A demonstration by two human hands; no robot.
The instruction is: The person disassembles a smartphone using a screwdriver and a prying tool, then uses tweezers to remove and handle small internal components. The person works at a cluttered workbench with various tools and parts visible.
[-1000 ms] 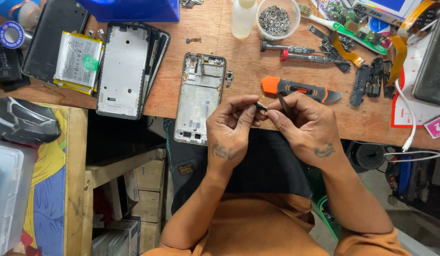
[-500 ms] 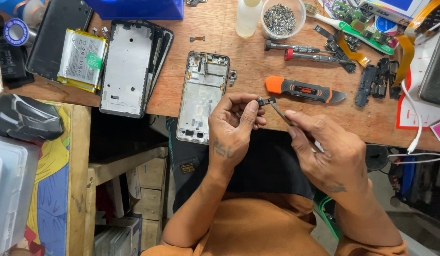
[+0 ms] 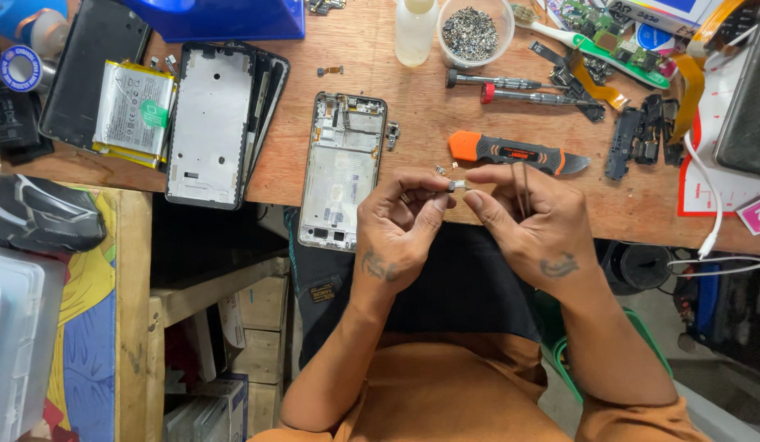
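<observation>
Both hands are meeting over the near edge of the wooden bench (image 3: 429, 90) — the left hand (image 3: 400, 225) is pinching a tiny metal component (image 3: 457, 186) between thumb and fingertips, curled nearly closed, while the right hand (image 3: 531, 221) is touching the same part with its fingertips and keeping thin tweezers (image 3: 521, 184) tucked against its fingers. Doing this well probably means holding the piece low over the bench, just right of the opened phone frame (image 3: 344, 168), so a slip is not sending it to the floor — and squeezing lightly, since so small a part is likely bending easily.

A tiny silvery metal part (image 3: 457, 186) sits pinched between fingertips.
</observation>
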